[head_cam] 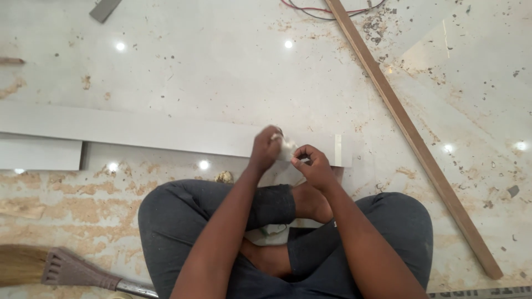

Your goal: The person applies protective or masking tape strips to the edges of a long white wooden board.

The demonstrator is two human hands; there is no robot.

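Left hand (266, 148) is clenched around a small pale crumpled wad (287, 148), maybe cloth or paper, pressed on the long light-grey board (144, 132). Right hand (315, 166) has fingers curled, pinching at the wad's edge. Wooden strip (413, 135) lies off right, broom (61, 268) bottom-left.

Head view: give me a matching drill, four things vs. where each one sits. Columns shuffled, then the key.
Things:
1. broom
2. long wooden strip
3. pale flat board
4. red and black wires

Places:
A. top edge of the floor
B. lower left corner
C. slanting down the right side
D. lying across the floor, in front of the hands

Pairs: 1-B, 2-C, 3-D, 4-A
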